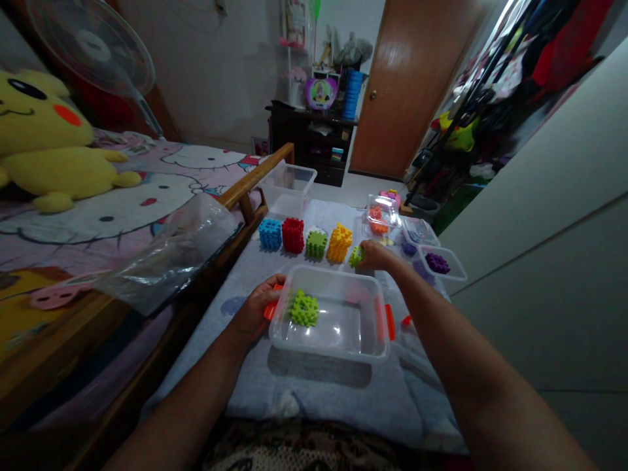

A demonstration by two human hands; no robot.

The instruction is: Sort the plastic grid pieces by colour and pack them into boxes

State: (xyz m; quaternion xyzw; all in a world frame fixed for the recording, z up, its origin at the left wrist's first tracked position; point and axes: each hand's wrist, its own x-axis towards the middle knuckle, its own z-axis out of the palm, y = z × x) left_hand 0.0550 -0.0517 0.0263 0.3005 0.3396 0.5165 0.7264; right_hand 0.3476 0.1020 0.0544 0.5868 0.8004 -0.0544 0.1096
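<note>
My left hand grips the left side of a clear plastic box, at its orange latch. Inside that box, toward the left, lies a bright green toothed foam-like block. Beyond the box, my right hand is closed on another bright green block, close to the table surface. A row of stacked toothed pieces stands left of it: blue, red, darker green and yellow. My right fingers are partly hidden behind the hand.
Small clear containers stand at the right, holding orange pieces and purple pieces. A larger clear bin is at the table's far left corner. A wooden bed rail borders the left side; a white cabinet stands close on the right.
</note>
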